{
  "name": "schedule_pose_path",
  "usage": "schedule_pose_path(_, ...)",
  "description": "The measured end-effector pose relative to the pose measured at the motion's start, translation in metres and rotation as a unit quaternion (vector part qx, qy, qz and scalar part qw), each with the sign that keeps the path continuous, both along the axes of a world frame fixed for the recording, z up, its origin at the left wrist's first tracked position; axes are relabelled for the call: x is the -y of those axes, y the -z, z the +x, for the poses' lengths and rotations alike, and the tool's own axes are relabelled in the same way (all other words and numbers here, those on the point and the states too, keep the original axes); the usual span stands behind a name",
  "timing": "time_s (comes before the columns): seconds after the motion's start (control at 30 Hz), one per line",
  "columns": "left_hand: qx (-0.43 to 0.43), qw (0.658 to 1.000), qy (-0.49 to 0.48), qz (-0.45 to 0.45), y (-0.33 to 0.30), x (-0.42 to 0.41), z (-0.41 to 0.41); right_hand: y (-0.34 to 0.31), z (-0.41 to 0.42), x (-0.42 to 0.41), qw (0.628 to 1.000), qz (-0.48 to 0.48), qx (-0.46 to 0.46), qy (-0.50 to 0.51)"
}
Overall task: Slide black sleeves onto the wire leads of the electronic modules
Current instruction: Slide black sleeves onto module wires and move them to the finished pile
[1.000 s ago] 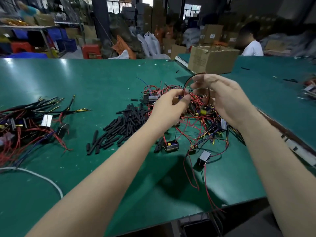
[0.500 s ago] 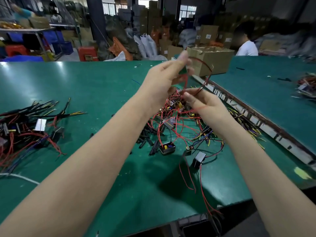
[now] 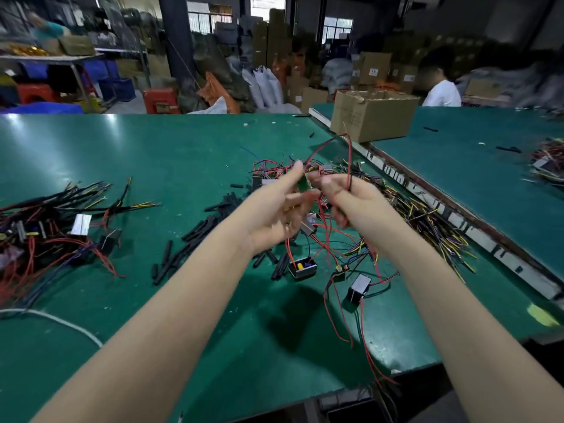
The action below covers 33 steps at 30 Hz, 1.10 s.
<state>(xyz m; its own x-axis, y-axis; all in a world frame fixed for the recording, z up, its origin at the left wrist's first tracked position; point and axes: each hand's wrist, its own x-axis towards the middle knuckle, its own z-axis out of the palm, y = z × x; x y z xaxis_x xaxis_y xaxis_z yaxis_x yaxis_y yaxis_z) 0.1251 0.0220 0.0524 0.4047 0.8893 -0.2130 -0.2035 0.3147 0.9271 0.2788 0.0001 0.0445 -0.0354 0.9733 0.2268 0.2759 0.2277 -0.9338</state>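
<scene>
Wires [image 3: 331,141] looped up at center frame, pinched in the right hand [image 3: 351,199], left hand [image 3: 274,212] holding a small green board [image 3: 305,184], sleeves [image 3: 198,230] still piled center-left, so next probably meant grabbing one and threading it.

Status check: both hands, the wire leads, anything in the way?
Right hand pinching red wire leads. Left hand beside it, grip blurred. Sleeves loose on table. Wire tangle below.

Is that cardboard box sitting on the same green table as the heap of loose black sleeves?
No, the cardboard box stands on the neighbouring table to the right, while the black sleeves lie on the near table.
</scene>
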Motion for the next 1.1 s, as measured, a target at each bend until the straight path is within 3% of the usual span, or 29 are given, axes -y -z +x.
schedule_pose_path(0.2,-0.025,0.999,0.029,-0.034,0.025,0.004,0.002,0.01,-0.005,0.005,0.999,-0.037,0.006,-0.022)
schedule_pose_path(0.37,0.081,0.992,0.008,-0.098,0.035,0.003,0.001,0.012,0.001,0.011,0.96,-0.132,-0.21,-0.131)
schedule_pose_path(0.47,0.119,0.986,-0.059,-0.103,0.042,0.0,-0.003,0.013,0.012,0.015,0.942,-0.137,-0.266,-0.154)
schedule_pose_path(0.7,0.078,0.994,-0.073,-0.039,0.052,0.007,0.002,0.029,0.01,0.016,0.971,-0.104,-0.212,-0.042)
schedule_pose_path(0.8,0.052,0.997,-0.054,-0.017,0.057,0.017,0.01,0.033,0.004,0.02,0.99,-0.074,-0.123,-0.001)
schedule_pose_path(0.93,0.038,0.998,-0.051,0.018,0.062,0.028,0.017,0.042,0.001,0.033,0.996,-0.085,0.006,-0.029)
schedule_pose_path(1.1,-0.053,0.992,-0.07,0.096,0.063,0.036,0.02,0.04,0.001,0.038,0.995,-0.083,-0.029,-0.04)
